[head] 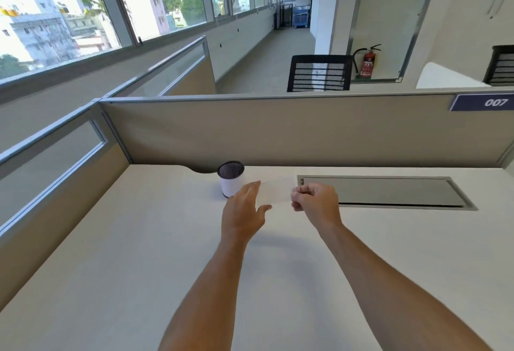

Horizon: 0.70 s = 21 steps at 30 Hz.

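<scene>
1. Pinches the right end of a pale, see-through slip (275, 190) between the curled fingers (299, 193) and thumb of the right hand (311, 203).
2. Spreads the fingers (251, 187) of the left hand (244, 211) straight and relaxed, with the thumb held apart below them, framing the slip's left end; cannot tell whether there is real contact with it.
3. Holds the slip roughly level above the desk (139, 239), stretched between the two hands, near the desk's far edge.
4. Stands just behind the left hand: a white cylinder (230, 183) with a dark mesh top, upright on the desk, partly hidden by the fingers.
5. Lies to the right of the right hand: a grey cable flap (383, 192), set flush in the desktop.
6. Closes off the far side: a beige partition (278, 130) bearing a blue plate (484, 103) marked 007.
7. Shows beyond that a black mesh chair (319, 73) and a red fire extinguisher (368, 64), well apart from the hands.
</scene>
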### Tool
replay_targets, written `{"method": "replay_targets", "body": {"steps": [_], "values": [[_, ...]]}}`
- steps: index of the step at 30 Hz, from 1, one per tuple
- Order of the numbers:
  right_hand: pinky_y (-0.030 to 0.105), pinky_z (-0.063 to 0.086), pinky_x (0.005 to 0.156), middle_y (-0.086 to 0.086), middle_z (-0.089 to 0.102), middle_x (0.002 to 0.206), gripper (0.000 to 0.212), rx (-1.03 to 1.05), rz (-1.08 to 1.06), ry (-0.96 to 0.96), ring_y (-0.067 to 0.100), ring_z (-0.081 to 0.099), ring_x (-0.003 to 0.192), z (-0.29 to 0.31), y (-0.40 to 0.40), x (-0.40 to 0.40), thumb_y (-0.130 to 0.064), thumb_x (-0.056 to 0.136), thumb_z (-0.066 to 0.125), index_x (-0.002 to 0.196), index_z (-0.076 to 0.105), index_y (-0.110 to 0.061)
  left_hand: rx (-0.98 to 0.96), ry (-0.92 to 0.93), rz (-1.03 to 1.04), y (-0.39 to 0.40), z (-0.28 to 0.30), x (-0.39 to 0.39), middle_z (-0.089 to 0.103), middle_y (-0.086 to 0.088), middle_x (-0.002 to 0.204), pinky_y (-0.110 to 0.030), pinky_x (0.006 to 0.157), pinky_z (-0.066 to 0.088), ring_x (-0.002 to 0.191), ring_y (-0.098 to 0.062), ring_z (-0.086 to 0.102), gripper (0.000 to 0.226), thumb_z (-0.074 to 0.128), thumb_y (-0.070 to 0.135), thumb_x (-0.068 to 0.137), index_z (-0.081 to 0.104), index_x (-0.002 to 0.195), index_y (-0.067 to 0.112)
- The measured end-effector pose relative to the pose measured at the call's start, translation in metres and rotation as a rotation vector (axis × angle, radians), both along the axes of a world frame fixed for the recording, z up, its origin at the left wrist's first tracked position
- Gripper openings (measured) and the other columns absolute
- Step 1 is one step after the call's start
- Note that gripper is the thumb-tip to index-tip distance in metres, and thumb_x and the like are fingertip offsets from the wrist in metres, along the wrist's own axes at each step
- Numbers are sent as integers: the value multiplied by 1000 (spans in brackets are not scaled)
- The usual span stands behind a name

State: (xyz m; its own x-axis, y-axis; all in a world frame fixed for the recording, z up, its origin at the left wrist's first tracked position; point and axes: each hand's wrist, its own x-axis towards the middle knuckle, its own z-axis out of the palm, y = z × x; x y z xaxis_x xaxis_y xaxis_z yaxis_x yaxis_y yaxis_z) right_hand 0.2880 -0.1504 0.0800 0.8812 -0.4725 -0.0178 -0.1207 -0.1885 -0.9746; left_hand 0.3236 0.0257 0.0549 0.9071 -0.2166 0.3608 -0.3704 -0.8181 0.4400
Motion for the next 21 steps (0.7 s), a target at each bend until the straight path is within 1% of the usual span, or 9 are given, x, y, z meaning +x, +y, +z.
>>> {"method": "replay_targets", "body": {"steps": [2,4,5,7,10,13,16,19,21], "values": [[32,63,62,10,71,65,9,16,7,29,19,66,52,0,-12,-24,1,82,72,74,73,-3,30,28,-44,-10,4,-21,59,0,141,-38,91,53,116,-26,64,66,78,33,85,53,142,13],[36,64,66,12,72,66,5,17,23,67,22,68,56,-2,-23,-46,2,82,71,81,72,-2,63,50,-82,-19,7,-42,59,-1,140,-39,91,52,115,-27,63,66,78,33,84,53,142,13],[38,65,68,13,73,68,7,8,27,91,23,69,58,-2,-28,-58,2,82,70,87,71,-3,80,63,-95,-22,8,-52,59,-1,139,-39,91,53,114,-28,64,67,78,33,84,53,142,13],[38,65,70,16,75,69,22,-23,40,125,22,71,59,-7,-37,-79,3,81,70,99,68,-10,111,81,-120,-29,5,-70,59,-2,139,-39,91,53,113,-28,63,67,78,34,84,53,142,13],[37,64,68,14,74,67,35,-67,91,153,20,72,58,-13,-49,-113,3,80,68,108,65,-17,130,116,-155,-36,0,-101,60,-2,136,-38,91,53,113,-27,63,67,78,35,83,54,141,13],[29,58,58,12,75,68,34,-118,135,204,18,73,60,-20,-59,-147,2,80,66,108,68,-18,145,163,-183,-42,-9,-133,60,-3,135,-38,91,52,114,-26,61,66,78,37,82,55,140,13],[26,53,53,10,75,69,27,-161,136,263,19,74,62,-25,-66,-180,-3,81,67,101,68,-21,165,202,-214,-46,-18,-163,61,-2,133,-38,93,50,115,-25,59,66,78,40,82,56,138,14],[25,50,58,7,75,68,19,-196,117,298,18,74,62,-33,-74,-207,-9,79,70,96,71,-19,173,224,-254,-51,-27,-190,63,0,128,-37,92,50,113,-24,58,63,78,43,80,60,134,16],[23,49,62,4,74,70,17,-230,124,324,18,73,66,-38,-79,-223,-11,78,73,93,73,-19,180,239,-274,-55,-33,-207,64,1,125,-35,90,50,111,-23,58,62,79,45,78,62,132,19]]}}
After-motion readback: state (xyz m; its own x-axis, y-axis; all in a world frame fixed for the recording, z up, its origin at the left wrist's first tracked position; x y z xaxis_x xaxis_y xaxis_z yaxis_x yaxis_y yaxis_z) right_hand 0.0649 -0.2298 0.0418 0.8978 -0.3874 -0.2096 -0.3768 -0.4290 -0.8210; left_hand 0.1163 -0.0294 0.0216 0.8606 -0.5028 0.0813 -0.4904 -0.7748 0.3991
